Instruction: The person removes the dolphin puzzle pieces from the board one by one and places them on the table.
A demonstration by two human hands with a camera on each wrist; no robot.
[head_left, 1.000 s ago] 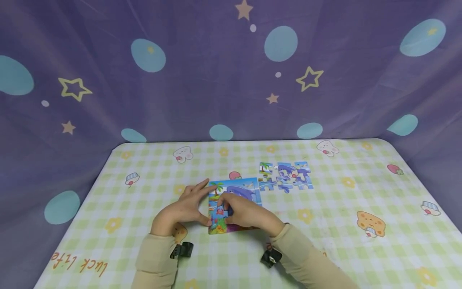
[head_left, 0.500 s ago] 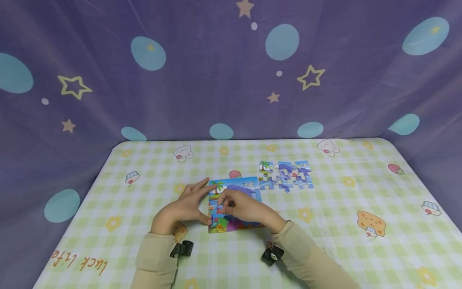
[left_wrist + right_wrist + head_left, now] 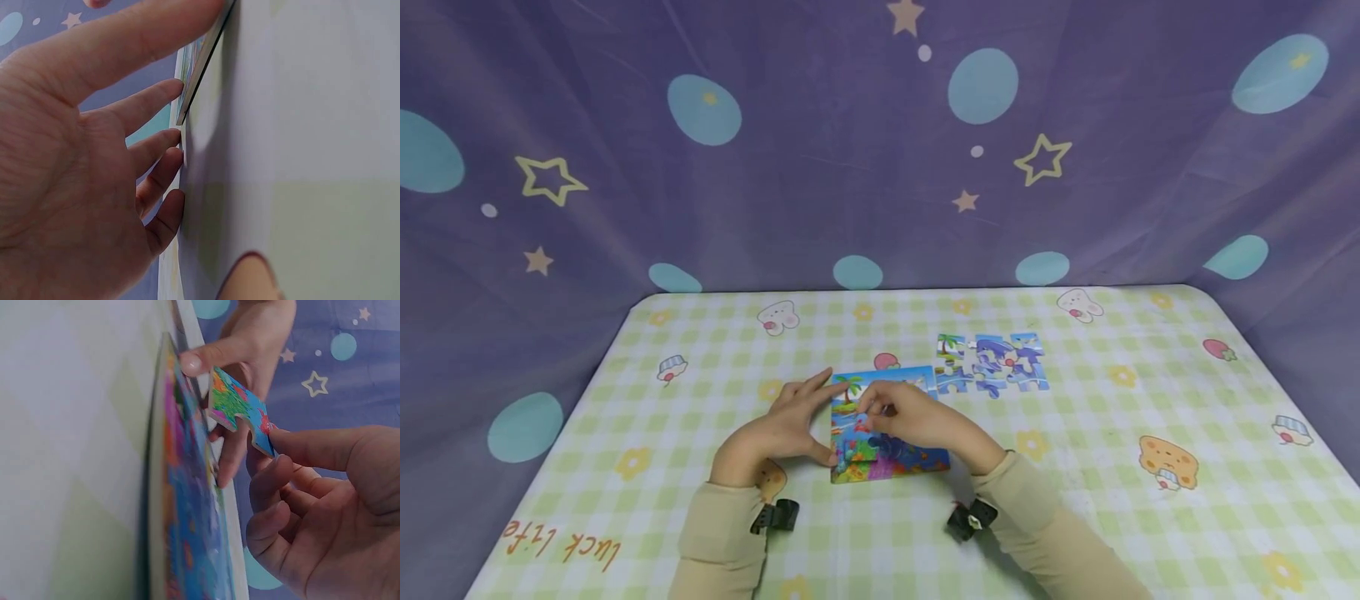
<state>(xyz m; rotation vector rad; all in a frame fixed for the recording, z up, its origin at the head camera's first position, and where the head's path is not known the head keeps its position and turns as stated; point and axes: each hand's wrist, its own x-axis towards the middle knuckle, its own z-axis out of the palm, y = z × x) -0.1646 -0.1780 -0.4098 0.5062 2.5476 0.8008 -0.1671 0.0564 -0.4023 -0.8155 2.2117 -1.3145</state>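
A jigsaw board [image 3: 917,465] with a colourful sea picture lies flat on the table in the head view. Over its left half my right hand [image 3: 913,415] pinches a puzzle piece [image 3: 236,403] between thumb and fingers. This piece is green and blue with a red figure, and in the right wrist view it is lifted and tilted above the board. My left hand [image 3: 778,433] rests at the board's left edge, fingers spread, its thumb and index finger touching the edge. Part of the board's picture is hidden behind my right hand.
Several puzzle pieces [image 3: 992,367] with a dolphin and a palm tree lie grouped on the table behind and right of the board. A checked cloth [image 3: 1075,517] covers the table. Behind it hangs a purple curtain [image 3: 850,183] with stars.
My right hand has risen and shifted slightly away from me with the puzzle piece, which is now visible below its fingers. My left hand stays at the board's edge.
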